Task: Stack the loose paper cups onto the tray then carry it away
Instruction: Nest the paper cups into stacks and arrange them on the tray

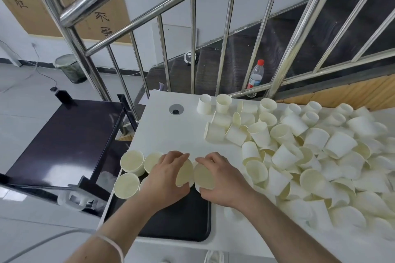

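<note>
Because the black tray [177, 220] at the tabletop's near-left corner takes cups upright and close-set, I hold one paper cup in my left hand [165, 174] and another in my right hand [220, 179], fingers curled round each, mouths tipped toward me, touching above the tray's far edge. Four cups [132, 161] already stand at its far-left corner; the loose heap [299, 156] crowds the tabletop's right side, just beside my right wrist. A steel railing [192, 49] borders the far edge, a bottle [255, 73] behind it.

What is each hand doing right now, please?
Left hand: fingers curled round a paper cup over the tray.
Right hand: fingers curled round another cup.
</note>
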